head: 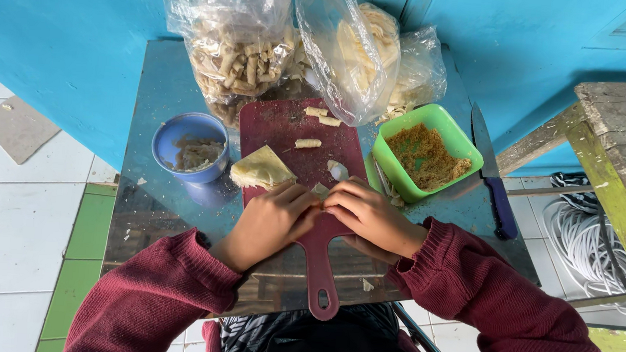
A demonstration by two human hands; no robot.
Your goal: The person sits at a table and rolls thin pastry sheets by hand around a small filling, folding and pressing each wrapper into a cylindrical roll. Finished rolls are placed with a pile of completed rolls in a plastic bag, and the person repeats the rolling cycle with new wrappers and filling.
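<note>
Both hands, left hand (268,221) and right hand (369,218), are pinched together on a small wrapper roll (320,192) over the red cutting board (286,133), so honestly a loose pinch could let it unroll or spill its filling.

Both hands are bunched together over the red cutting board (286,133), so whatever the left hand (268,221) and right hand (369,218) are pinching is mostly covered, just a pale scrap peeks out at 12 o'clock of the fingers. The bag of rolled snacks (237,51) and bag of pale wrappers (356,49) get cut off at the top edge. Coiled white cable (590,242) runs out at 3 o'clock
</note>
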